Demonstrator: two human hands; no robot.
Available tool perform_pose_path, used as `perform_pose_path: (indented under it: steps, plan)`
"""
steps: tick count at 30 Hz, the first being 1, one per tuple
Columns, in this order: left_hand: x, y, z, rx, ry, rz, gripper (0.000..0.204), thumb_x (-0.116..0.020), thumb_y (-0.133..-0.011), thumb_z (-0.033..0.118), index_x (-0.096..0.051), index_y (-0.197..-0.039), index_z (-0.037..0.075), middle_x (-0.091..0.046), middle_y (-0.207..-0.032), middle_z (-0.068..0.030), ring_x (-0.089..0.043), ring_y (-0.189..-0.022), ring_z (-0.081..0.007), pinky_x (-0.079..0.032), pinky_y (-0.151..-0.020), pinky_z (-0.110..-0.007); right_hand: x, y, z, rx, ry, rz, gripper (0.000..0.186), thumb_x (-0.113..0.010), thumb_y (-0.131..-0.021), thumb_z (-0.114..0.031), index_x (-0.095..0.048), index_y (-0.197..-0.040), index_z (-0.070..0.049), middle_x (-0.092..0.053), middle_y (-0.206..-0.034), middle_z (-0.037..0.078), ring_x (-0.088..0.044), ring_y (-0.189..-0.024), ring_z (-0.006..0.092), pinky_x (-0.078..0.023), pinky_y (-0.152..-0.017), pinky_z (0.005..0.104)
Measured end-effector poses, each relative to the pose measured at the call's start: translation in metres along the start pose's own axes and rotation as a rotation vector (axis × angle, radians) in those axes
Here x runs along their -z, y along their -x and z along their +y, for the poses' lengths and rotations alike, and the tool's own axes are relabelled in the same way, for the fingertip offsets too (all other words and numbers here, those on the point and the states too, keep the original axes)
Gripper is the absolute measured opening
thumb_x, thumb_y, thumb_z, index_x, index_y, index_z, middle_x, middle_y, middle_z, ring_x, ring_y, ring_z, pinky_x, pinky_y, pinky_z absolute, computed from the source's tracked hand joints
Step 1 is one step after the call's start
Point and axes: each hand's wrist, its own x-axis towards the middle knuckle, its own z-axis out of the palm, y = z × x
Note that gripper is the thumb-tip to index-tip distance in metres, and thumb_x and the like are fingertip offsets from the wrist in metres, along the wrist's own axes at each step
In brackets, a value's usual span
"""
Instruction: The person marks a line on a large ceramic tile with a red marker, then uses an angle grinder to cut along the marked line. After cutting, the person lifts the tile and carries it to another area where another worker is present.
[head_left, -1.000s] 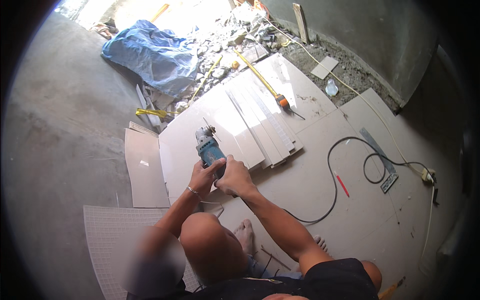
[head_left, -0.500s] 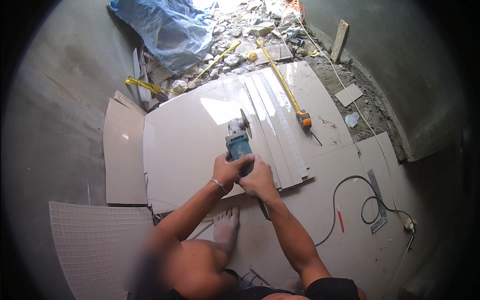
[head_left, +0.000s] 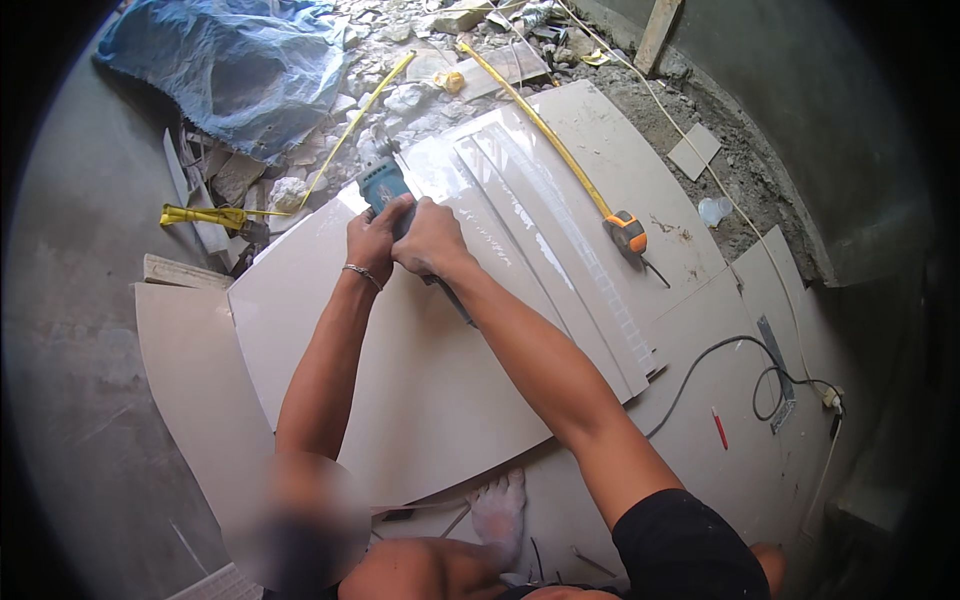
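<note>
My left hand (head_left: 372, 240) and my right hand (head_left: 430, 238) are wrapped round a teal-and-grey angle grinder (head_left: 383, 182), its head at the far edge of a large pale tile (head_left: 370, 370). The disc is hazy, perhaps behind dust. Cut tile strips (head_left: 540, 290) with white powder marks lie on the tile just right of the grinder. A yellow-and-orange tape measure (head_left: 624, 232) lies farther right with its blade stretched away from me. The grinder's dark cord hangs behind my right forearm.
Rubble (head_left: 400, 95), a blue sheet (head_left: 220, 80) and a yellow folded tool (head_left: 200, 216) lie beyond. Grey walls flank the floor. A small tile piece (head_left: 693, 150), red pencil (head_left: 719, 428), metal square (head_left: 781, 420) and looped cord with a socket (head_left: 835, 398) lie right. My foot (head_left: 495, 510) is below.
Both hands have carried the grinder forward to the tile's far edge, where a white haze now shows around its head. My forearms are stretched farther out, and the view has shifted.
</note>
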Motion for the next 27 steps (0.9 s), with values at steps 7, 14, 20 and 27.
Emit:
perform_pose_path:
  steps: [7, 14, 20, 27]
  plan:
    - [0.01, -0.052, -0.007, 0.039, -0.03, -0.03, 0.037, -0.084, -0.093, 0.023, -0.07, -0.113, -0.005, -0.073, -0.101, -0.008, -0.071, -0.085, -0.0175, -0.058, -0.074, -0.033, -0.01, -0.049, -0.001, -0.058, -0.043, -0.087, 0.055, -0.084, -0.069, -0.013, -0.066, -0.116, 0.012, -0.074, -0.116, 0.03, -0.074, -0.115, 0.0398, -0.061, -0.098, 0.0414]
    - [0.021, -0.066, -0.01, 0.073, -0.048, 0.002, 0.039, -0.086, -0.091, 0.021, -0.071, -0.113, -0.007, -0.075, -0.101, -0.0095, -0.073, -0.084, -0.0178, -0.059, -0.075, -0.033, -0.02, -0.064, 0.0, -0.072, -0.049, -0.087, 0.054, -0.085, -0.068, -0.013, -0.069, -0.115, 0.009, -0.074, -0.117, 0.028, -0.074, -0.114, 0.0386, -0.061, -0.099, 0.0408]
    - [0.027, -0.077, -0.013, 0.08, -0.044, -0.031, 0.038, -0.085, -0.093, 0.024, -0.071, -0.112, -0.006, -0.074, -0.1, -0.0084, -0.072, -0.084, -0.0176, -0.058, -0.074, -0.033, -0.023, -0.067, -0.003, -0.097, -0.061, -0.092, 0.056, -0.086, -0.067, -0.014, -0.07, -0.116, 0.008, -0.074, -0.12, 0.028, -0.074, -0.115, 0.0381, -0.061, -0.1, 0.0396]
    - [0.027, -0.08, -0.012, 0.073, -0.04, -0.049, 0.04, -0.087, -0.09, 0.022, -0.069, -0.11, -0.008, -0.074, -0.097, -0.01, -0.072, -0.079, -0.0192, -0.059, -0.072, -0.033, -0.025, -0.073, -0.002, -0.127, -0.075, -0.091, 0.058, -0.087, -0.066, -0.014, -0.071, -0.117, 0.007, -0.074, -0.121, 0.026, -0.074, -0.117, 0.0366, -0.06, -0.101, 0.0391]
